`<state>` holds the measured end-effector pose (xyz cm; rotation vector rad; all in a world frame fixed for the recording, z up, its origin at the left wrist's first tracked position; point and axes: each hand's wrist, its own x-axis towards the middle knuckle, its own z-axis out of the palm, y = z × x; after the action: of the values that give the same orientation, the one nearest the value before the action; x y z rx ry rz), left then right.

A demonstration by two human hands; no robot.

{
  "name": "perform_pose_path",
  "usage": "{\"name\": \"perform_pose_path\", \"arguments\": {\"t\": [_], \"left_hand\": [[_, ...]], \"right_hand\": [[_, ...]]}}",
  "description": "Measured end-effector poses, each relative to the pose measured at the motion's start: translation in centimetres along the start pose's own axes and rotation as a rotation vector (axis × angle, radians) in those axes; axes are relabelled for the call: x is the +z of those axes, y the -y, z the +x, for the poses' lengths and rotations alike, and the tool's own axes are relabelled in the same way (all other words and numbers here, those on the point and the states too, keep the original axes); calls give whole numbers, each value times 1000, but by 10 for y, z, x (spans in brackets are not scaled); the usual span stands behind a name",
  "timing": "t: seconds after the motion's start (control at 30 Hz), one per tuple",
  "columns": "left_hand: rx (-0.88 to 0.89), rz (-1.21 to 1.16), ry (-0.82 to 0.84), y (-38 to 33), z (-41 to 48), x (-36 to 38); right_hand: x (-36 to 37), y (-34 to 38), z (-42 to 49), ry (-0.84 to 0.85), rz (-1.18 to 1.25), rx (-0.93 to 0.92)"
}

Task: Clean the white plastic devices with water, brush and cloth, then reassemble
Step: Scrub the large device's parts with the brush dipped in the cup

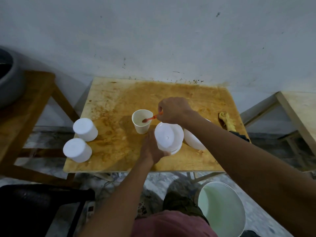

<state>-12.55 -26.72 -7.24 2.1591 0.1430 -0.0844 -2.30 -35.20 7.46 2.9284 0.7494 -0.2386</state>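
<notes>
Orange brush (150,118) is pinched in my right grip (172,111), bristle end down in the white cup (142,125) mid-desk. My left grip (151,148) is wrapped round a white device part (168,137), tilted, just right of the cup; can't tell if it touches the desk (119,93). A second white part (192,140) sits just behind it, half hidden by my right forearm. Two white cylinders (85,129) stand side by side at desk left. Yellow cloth (226,122) lies at the right edge. Pale bucket (220,207) stands on the floor below.
</notes>
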Motion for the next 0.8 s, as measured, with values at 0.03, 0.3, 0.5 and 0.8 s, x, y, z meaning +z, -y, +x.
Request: {"name": "perform_pose_path", "arguments": {"t": [0.03, 0.3, 0.5, 0.8], "left_hand": [[6, -18, -7, 1, -1, 0], [20, -74, -20, 1, -6, -1], [25, -84, -13, -3, -5, -2], [-107, -53, 19, -1, -2, 3]], "right_hand": [[1, 3, 6, 6, -31, -18], [14, 15, 23, 42, -10, -36], [17, 12, 14, 38, 202, 25], [26, -3, -21, -180, 525, 226]]}}
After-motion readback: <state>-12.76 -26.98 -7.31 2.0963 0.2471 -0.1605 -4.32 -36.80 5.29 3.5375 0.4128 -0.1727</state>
